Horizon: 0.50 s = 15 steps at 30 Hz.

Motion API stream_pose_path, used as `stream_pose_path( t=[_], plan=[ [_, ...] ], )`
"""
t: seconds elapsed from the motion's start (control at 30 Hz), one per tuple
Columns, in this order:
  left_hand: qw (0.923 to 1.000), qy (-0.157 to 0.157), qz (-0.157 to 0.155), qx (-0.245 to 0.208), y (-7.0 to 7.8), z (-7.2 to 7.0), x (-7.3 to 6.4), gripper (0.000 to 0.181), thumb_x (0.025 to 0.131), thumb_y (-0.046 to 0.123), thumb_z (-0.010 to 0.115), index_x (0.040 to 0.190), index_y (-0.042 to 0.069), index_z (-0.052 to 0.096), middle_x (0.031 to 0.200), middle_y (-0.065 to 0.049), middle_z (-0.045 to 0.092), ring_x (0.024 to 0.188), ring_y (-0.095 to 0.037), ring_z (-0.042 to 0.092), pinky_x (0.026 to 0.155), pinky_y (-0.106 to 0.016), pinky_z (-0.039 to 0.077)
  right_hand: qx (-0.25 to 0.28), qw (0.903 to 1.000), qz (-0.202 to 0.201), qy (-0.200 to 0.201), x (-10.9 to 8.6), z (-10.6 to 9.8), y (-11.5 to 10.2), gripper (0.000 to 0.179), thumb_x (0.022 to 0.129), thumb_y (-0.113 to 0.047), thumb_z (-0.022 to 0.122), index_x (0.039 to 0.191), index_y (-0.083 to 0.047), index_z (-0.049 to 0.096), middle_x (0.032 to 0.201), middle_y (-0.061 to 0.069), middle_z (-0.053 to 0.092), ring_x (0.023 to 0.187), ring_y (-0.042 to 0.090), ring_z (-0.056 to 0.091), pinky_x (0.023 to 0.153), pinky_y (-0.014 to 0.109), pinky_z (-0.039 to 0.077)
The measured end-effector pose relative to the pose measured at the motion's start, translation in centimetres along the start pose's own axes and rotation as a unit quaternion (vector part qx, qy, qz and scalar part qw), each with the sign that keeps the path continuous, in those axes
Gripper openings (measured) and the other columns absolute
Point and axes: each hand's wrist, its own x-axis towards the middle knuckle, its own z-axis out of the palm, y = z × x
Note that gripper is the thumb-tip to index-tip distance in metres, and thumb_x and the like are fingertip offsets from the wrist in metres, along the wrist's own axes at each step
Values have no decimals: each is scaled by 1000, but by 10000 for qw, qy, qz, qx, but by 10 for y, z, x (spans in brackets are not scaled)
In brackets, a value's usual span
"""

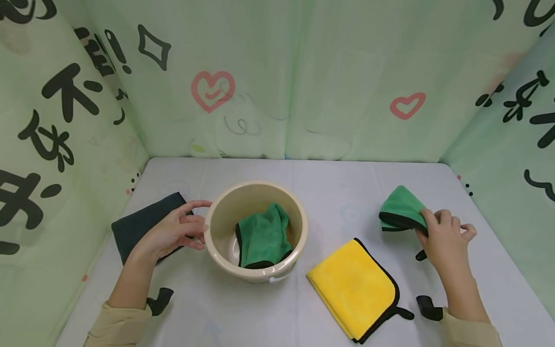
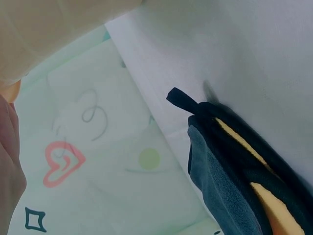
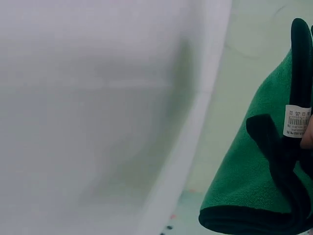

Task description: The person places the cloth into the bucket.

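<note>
My left hand (image 1: pixel 175 231) is at the left side of a cream bucket (image 1: pixel 299 226), fingertips touching near its rim. Inside the bucket lies a crumpled green cloth (image 1: pixel 265 236) with black edging. Over on the right, my right hand (image 1: pixel 446 238) pinches a second green cloth (image 1: pixel 403 205), folded and black-edged, by its corner. The right wrist view shows this cloth (image 3: pixel 254 171) held up, with a white label (image 3: pixel 297 121) and a black loop. Partly behind my left forearm is a folded dark cloth (image 1: pixel 143 224); its yellow inner side shows in the left wrist view.
A folded yellow cloth (image 1: pixel 355 289) with black edging and a loop lies between the bucket and my right arm. The white table (image 1: pixel 208 308) is bounded by pale green curtains (image 1: pixel 295 77) at the back and both sides. The bucket's handle hangs at its front.
</note>
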Motion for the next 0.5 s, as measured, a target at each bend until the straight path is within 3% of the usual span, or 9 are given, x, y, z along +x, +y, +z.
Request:
stream_pose_path(
  t=[0.3,0.5],
  plan=[
    [10000,-53,12,6,1,1,0,60,87,2,57,138,2,24,83,-5,65,65,-16,62,63,-33,57,202,9958,-767,454,33,-18,-38,44,74,0,71,111,-2,45,99,28,40,89,47,37,79,64,17],
    [10000,-34,33,34,1,0,0,60,87,3,57,137,3,25,84,-5,66,65,-16,62,63,-33,56,350,9866,-1367,815,52,-31,-70,47,70,1,75,107,-4,47,95,26,42,85,44,39,77,62,19]
  ],
)
